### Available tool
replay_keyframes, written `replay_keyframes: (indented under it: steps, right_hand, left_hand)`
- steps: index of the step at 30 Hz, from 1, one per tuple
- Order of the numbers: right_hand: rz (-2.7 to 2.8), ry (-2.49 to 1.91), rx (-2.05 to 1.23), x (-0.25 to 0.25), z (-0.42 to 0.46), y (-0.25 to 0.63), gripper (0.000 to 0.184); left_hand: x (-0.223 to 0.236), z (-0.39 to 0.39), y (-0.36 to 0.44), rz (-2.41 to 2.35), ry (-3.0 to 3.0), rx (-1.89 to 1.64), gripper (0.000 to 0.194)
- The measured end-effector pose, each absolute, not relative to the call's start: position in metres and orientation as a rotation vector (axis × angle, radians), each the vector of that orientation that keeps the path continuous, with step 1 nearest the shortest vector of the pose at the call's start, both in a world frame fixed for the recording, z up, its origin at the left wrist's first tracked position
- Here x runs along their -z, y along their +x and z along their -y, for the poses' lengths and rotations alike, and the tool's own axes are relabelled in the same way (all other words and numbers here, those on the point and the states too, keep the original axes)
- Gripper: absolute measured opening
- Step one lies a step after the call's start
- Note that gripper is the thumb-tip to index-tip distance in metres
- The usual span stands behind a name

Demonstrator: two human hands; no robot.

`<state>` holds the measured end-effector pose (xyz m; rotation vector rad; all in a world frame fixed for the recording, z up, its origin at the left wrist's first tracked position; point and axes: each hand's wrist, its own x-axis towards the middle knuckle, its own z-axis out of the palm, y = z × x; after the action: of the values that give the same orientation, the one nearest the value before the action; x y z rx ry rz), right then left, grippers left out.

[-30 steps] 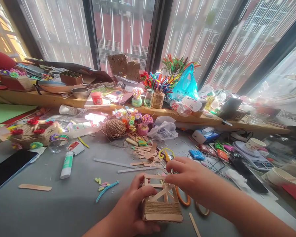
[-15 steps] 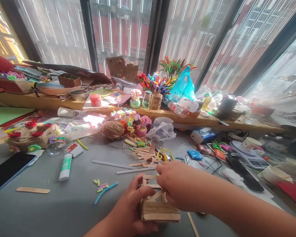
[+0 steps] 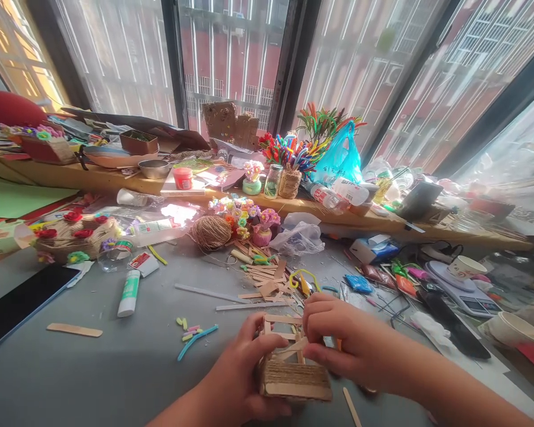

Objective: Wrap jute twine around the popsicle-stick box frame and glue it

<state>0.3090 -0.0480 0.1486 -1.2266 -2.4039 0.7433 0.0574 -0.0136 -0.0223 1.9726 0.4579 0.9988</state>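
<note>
A small box-like frame of craft sticks and twine (image 3: 297, 375) is held low over the table. My left hand (image 3: 253, 362) wraps its left side, thumb over the top and fingers beneath. Flat sticks cross its open top, one at a slant, and twine rows cover its near side. My right hand (image 3: 331, 332) is at the frame's right edge, fingers curled in and closed. What its fingertips grip, if anything, is hidden. One loose craft stick (image 3: 351, 407) lies to the right of the frame.
A glue stick (image 3: 129, 294), a craft stick (image 3: 74, 330) and a phone (image 3: 24, 302) lie to the left. Beyond the hands are a ball of twine (image 3: 211, 232) and a pile of cut sticks (image 3: 267, 277). A scale (image 3: 476, 303) stands at right.
My right hand has shifted back from the middle of the frame's top to its right edge, showing more of the slanted stick. My left hand keeps its grip. The view has turned slightly left.
</note>
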Motion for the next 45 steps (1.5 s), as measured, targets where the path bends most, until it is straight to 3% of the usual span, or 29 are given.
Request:
replay_keyframes:
  steps: [5,18,24,30,34,45]
  right_hand:
    - [2.281,-1.113,-0.795,-0.138,0.046,0.314,0.040]
    - [2.417,-1.059,-0.559,-0.150,0.056,0.307,0.035]
    - [2.484,-1.112,-0.572,-0.141,0.065,0.318,0.028]
    - [2.317,-1.316,-0.628,-0.126,0.078,0.334,0.029]
    - [2.235,-1.346,-0.646,-0.116,0.079,0.343,0.029]
    - [2.293,-1.292,-0.590,-0.126,0.082,0.348,0.022]
  left_hand:
    - [0.026,0.013,0.057,-0.440,1.976,-0.982,0.092]
    - [0.023,0.015,0.057,-0.461,1.949,-0.951,0.095]
    - [0.030,0.022,0.058,-0.408,1.754,-1.030,0.115]
    - [0.012,0.024,0.048,-0.440,1.564,-1.039,0.075]
    - [-0.012,0.022,0.038,-0.491,1.745,-1.032,0.059]
    - [-0.034,0.021,0.042,-0.599,1.902,-1.049,0.053]
